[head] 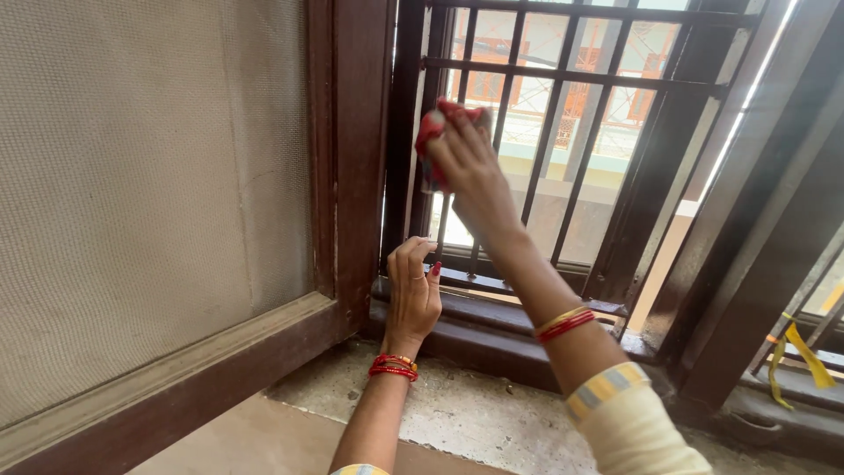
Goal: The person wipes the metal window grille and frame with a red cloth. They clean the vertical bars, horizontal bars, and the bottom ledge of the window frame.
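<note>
The right hand (462, 154) presses a red cloth (432, 132) against a vertical bar of the dark window grille (576, 79), up near its second crossbar. Its fingers are closed around the cloth, so the cloth is bunched between the palm and the bar. The left hand (411, 295) rests lower down on the wooden sill (492, 321), fingers together and loosely curved, holding nothing — it seems only to steady the body. At the left stands a mesh screen (149, 193) in a brown frame, and at the far right a yellow strip (804, 352) hangs from another frame.

I judge the step in hand to be wiping this bar. To do it well, the cloth should wrap around the bar, not only touch its front, so that the sides and the back are also reached. The stroke is better from top to bottom in one line, with even pressure, because dust then falls down onto the sill and not on a part already cleaned. The joints with the crossbars need a small twist of the cloth — dirt likes to sit there. The left hand should stay firm on the sill for balance.
</note>
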